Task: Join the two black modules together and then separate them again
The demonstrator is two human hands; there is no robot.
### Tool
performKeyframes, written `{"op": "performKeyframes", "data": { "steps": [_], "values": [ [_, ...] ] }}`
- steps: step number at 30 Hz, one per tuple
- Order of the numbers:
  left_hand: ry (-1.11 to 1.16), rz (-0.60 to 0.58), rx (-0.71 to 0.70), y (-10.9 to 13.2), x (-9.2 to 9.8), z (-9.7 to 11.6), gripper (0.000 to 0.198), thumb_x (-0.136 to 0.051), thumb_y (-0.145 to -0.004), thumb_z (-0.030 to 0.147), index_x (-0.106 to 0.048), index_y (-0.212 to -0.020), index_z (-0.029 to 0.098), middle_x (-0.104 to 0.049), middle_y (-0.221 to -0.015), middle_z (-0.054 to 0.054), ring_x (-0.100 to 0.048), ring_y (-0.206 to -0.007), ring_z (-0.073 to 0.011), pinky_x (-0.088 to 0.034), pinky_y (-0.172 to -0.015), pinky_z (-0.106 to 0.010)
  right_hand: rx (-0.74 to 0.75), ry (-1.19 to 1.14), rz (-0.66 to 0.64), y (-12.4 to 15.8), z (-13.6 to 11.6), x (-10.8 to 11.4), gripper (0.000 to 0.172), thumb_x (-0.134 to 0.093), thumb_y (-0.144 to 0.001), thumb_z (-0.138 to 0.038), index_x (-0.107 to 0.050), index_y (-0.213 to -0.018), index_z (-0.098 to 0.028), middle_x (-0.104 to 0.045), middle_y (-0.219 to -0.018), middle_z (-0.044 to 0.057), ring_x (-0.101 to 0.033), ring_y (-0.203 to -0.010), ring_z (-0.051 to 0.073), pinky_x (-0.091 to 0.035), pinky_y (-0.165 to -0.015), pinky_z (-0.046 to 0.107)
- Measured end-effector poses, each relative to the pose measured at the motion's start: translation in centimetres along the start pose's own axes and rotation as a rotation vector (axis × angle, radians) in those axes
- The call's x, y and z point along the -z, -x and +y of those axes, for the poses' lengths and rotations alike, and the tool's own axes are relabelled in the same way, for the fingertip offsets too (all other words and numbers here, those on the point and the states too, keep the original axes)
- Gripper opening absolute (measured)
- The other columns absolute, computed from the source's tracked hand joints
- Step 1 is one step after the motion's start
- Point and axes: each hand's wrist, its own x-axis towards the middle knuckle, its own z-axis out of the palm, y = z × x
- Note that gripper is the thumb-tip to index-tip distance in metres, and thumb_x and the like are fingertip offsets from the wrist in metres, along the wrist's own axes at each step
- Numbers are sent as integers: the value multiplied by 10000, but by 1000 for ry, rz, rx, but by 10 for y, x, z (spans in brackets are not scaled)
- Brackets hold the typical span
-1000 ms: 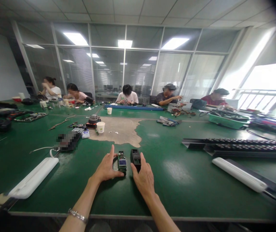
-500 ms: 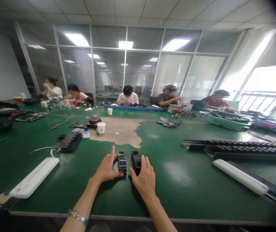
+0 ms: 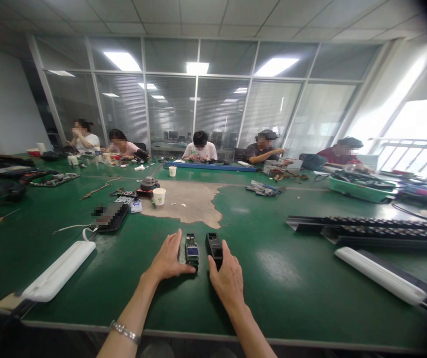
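Note:
Left of centre on the table stands a narrow green circuit board module [image 3: 192, 252] with a small blue-lit screen. My left hand [image 3: 166, 256] curves around its left side, the thumb at its near end and the fingers spread with a gap to the board. Beside it, to the right, lies a black plastic case [image 3: 214, 245] with rectangular openings. My right hand [image 3: 229, 276] has this case between the thumb at its near left edge and the fingers along its right side. The case's near right corner is hidden by my hand.
White lamp-like bars lie at left [image 3: 59, 271] and right [image 3: 379, 274]. Black metal channels [image 3: 366, 231] rest at right, near a green basket [image 3: 363, 190]. A paper cup [image 3: 159, 197] stands on the bare brown patch [image 3: 194, 204]. Several people sit across the table.
My right thumb has come closer against the black case. My left index finger has drawn away from the circuit board's far part. The whole view has shifted slightly.

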Motion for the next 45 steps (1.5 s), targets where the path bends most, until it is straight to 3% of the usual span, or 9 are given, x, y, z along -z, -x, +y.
{"op": "performKeyframes", "data": {
  "steps": [4,8,16,21,26,30,33,41,45],
  "values": [
    [-75,-29,10,0,0,-2,1266,-748,-545,749,-201,-1496,117,-173,-1560,-215,-119,-1441,-403,-175,-1158,-563,15,-98,32,-6,-11,6,630,-446,-910,-403,-333,-1445,-91,-547,-1324,149,-544,-1093,277,-413,-955,399],
    [-130,-39,-9,0,0,-3,1239,-714,-539,792,-278,-1464,93,-75,-1571,-234,-40,-1452,-397,-151,-1162,-567,29,-186,62,-17,-44,18,642,-448,-912,-438,-329,-1449,-107,-561,-1301,150,-545,-1110,272,-429,-936,389],
    [-185,6,-69,6,-3,-4,915,-782,-614,583,-439,-1376,212,-352,-1505,-150,-226,-1421,-367,-126,-1165,-581,48,-104,-16,-17,-90,9,617,-463,-903,-390,-354,-1437,-102,-608,-1232,156,-592,-1062,278,-440,-910,375],
    [-154,-81,-51,1,0,-6,962,-769,-615,515,-361,-1429,208,-372,-1494,-158,-288,-1402,-355,-137,-1168,-570,25,-36,-76,-7,-87,-3,651,-489,-878,-368,-334,-1444,-86,-646,-1149,160,-616,-1036,285,-452,-886,375],
    [-93,-183,-1,-4,6,-5,1114,-757,-572,403,-192,-1494,138,-206,-1553,-214,-158,-1437,-397,-147,-1157,-588,39,27,-115,2,-81,-12,725,-520,-847,-372,-285,-1466,-76,-647,-1140,171,-621,-1009,290,-454,-862,373],
    [-42,-57,-54,5,4,-6,1077,-672,-667,345,-45,-1518,138,-121,-1581,-178,-104,-1460,-334,-152,-1180,-533,89,39,-80,3,-80,-14,776,-538,-826,-408,-271,-1471,-67,-526,-1342,194,-563,-1116,317,-438,-898,394],
    [-34,25,-90,10,1,-6,1060,-645,-719,367,14,-1517,139,-167,-1570,-180,-177,-1448,-318,-179,-1180,-524,76,38,-106,0,-82,-12,762,-513,-843,-406,-258,-1476,-65,-587,-1261,190,-592,-1055,315,-449,-865,399],
    [-22,33,-113,10,5,3,1276,-756,-645,428,159,-1494,162,-311,-1506,-192,-281,-1397,-356,-210,-1153,-568,68,-5,-118,-2,-86,-8,665,-449,-895,-370,-294,-1456,-49,-623,-1200,182,-611,-1018,296,-448,-869,385],
    [-43,14,-70,10,7,3,1337,-791,-577,595,54,-1513,150,-244,-1537,-205,-228,-1416,-381,-185,-1156,-579,46,-74,-46,-17,-86,5,683,-451,-903,-424,-271,-1470,-86,-640,-1156,158,-615,-1017,277,-450,-864,362]
  ]
}}
